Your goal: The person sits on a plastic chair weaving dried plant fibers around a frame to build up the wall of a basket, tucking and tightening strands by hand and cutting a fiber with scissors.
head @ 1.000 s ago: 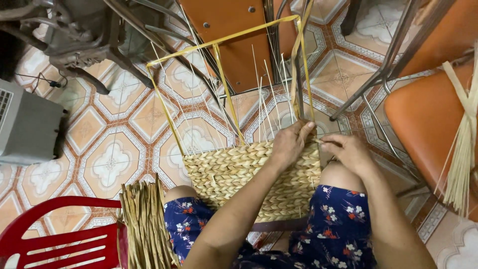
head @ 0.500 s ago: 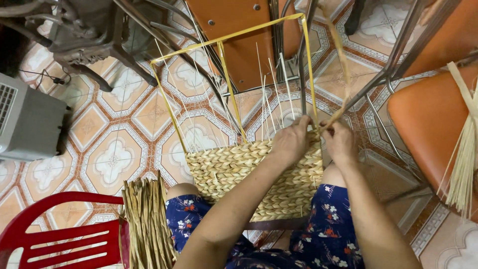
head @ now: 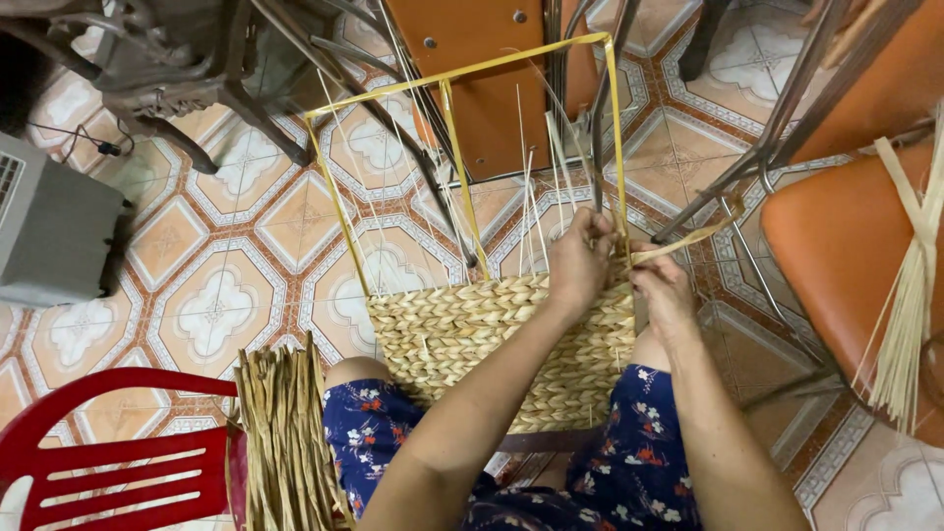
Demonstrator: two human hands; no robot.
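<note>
At the bottom of the frame our knees, in blue flowered cloth [head: 629, 462], carry a half-made woven basket panel [head: 462, 339] of pale dried fibre, its finished rows filling the centre. To the lower left a bundle of dried strands [head: 285, 433] leans against a red plastic chair [head: 108, 452]. Above the lap, right of centre, our left hand [head: 580, 261] closes over the panel's top edge, fingers curled around the weave beside the frame's right-hand upright, while our right hand [head: 664, 290] pinches a flat loose strand [head: 688, 241] that runs off toward the right. We judge the work light and springy: the braid soft enough to bend, the thin pale spokes [head: 531, 202] rising from it brittle and easy to snap, so the firm woven edge near the yellow wire frame [head: 457, 128] looks the safest place to grip. Farther off, patterned floor tiles [head: 216, 305] spread out; an orange chair seat [head: 846, 246] draped with pale fibre sits at right, a grey box [head: 54, 236] at left, and dark metal chair legs [head: 246, 79] cross the top.
</note>
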